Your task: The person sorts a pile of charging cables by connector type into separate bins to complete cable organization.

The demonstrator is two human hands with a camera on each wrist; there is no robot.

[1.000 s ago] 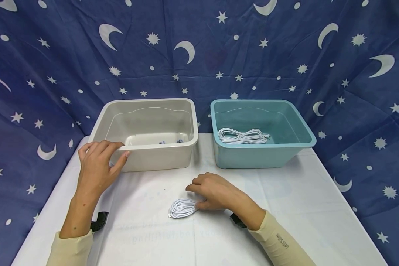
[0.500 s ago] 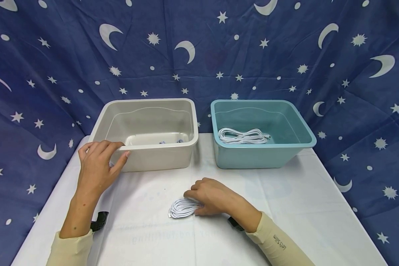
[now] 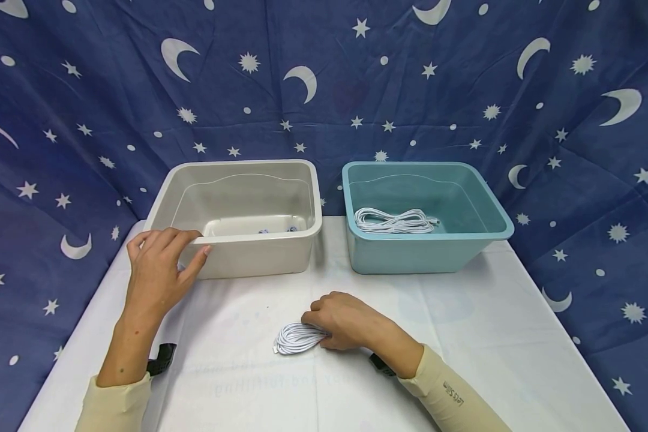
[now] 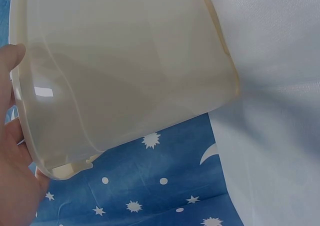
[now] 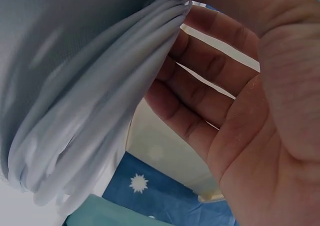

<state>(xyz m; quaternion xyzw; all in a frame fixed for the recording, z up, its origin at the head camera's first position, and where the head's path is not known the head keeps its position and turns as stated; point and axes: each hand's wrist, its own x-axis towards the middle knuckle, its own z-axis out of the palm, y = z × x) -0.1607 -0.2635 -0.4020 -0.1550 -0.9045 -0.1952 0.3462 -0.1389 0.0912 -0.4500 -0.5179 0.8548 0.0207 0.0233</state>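
My left hand [image 3: 159,270] grips the front-left rim of a beige plastic bin [image 3: 254,258], fingers over the edge and thumb on the outer wall. The left wrist view shows the thumb against that same bin [image 4: 110,76]. In front of the bins, a coiled white cable [image 3: 296,339] lies on the white tablecloth. My right hand [image 3: 348,321] pinches the coil's right end between thumb and fingers, hiding that end in the head view. Close up in the right wrist view, the bunched strands of the cable [image 5: 95,106] narrow towards the fingertips.
A teal bin [image 3: 410,258] stands right of the beige one, with coiled white cable [image 3: 394,222] inside. Small bluish things [image 3: 291,228] show on the beige bin's floor. A dark blue curtain [image 3: 351,90] with moons and stars hangs close behind both bins.
My right hand has come slightly nearer to me and closed its thumb and fingers on the coil's right end. The left hand stays at the beige bin's rim.
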